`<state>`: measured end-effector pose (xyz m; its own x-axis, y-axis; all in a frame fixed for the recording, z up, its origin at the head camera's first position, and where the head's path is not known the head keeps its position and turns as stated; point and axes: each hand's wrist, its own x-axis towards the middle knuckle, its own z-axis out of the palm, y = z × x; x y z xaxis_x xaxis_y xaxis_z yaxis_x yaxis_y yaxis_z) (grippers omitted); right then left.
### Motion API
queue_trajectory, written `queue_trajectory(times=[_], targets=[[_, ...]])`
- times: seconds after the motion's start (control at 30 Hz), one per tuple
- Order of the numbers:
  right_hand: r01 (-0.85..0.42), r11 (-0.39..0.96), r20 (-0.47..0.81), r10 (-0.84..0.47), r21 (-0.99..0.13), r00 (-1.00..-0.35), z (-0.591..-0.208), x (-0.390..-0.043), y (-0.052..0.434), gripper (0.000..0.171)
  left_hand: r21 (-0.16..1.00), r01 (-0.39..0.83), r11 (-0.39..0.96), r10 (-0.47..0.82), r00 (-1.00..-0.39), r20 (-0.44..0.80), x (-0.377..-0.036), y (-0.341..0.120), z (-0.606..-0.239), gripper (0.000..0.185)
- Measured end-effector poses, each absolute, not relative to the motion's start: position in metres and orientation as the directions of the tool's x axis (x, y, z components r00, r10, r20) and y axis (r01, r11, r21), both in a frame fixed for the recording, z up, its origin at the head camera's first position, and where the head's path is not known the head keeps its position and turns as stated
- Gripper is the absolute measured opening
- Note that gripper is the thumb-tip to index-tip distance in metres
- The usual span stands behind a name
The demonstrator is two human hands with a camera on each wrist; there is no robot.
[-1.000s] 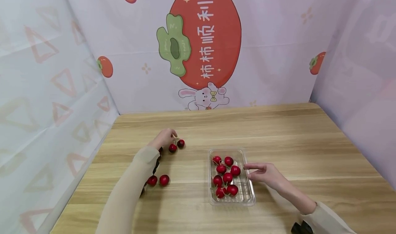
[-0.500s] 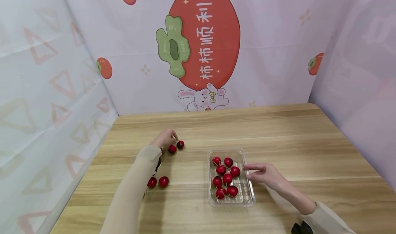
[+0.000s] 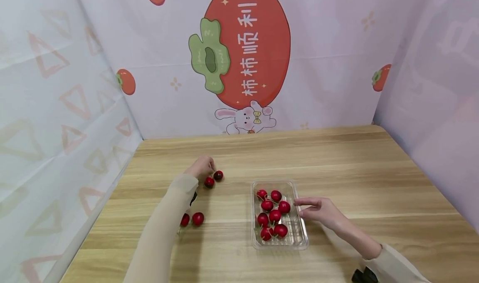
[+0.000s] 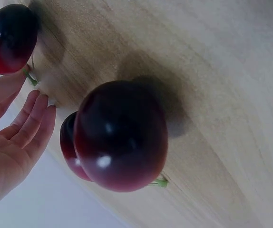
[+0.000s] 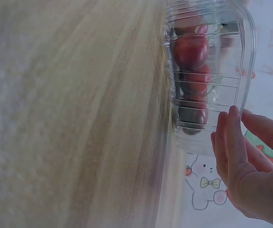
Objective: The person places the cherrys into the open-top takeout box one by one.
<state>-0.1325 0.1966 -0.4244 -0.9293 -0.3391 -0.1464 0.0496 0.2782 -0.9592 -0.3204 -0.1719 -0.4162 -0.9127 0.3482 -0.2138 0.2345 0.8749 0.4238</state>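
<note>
Pink paper walls with a big red fruit picture [image 3: 247, 45] and a little bunny [image 3: 245, 118] stand behind a wooden table [image 3: 355, 170]. On the table sits a clear plastic box [image 3: 301, 237] with seven red cherries in it. The right hand [image 3: 318, 210] rests just beside the box's right wall. Its fingers [image 5: 227, 142] are straight and relaxed and reach up to the wall, but whether they touch it is hard to tell. It holds nothing. The left hand [image 3: 202, 166] is far over on the left side of the table, well apart from the box. It is right by two loose cherries [image 3: 213, 179]. Its fingers [image 4: 34, 121] are loose and close to a cherry stem, not gripping it. Two more cherries [image 3: 193, 219] lie nearer the person, partly hidden by the left sleeve [image 3: 164, 229].
</note>
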Motion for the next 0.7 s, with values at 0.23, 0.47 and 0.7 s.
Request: queue_trajectory(times=[0.23,0.47,0.7], targets=[[0.048,0.286,-0.146,-0.332,-0.957,-0.932,-0.425,-0.132,0.196,0.050,0.456,0.278,0.845,0.404,-0.892,-0.205,-0.352,-0.187,-0.457,0.010],[0.050,0.288,-0.149,-0.333,-0.956,-0.931,-0.425,-0.132,0.197,0.050,0.402,0.319,0.858,0.418,-0.889,-0.187,-0.426,-0.220,-0.555,0.011],[0.041,0.289,-0.143,-0.339,-0.956,-0.930,-0.425,-0.133,0.198,0.050,0.416,0.352,0.838,0.458,-0.869,-0.188,-0.427,-0.224,-0.549,0.005]])
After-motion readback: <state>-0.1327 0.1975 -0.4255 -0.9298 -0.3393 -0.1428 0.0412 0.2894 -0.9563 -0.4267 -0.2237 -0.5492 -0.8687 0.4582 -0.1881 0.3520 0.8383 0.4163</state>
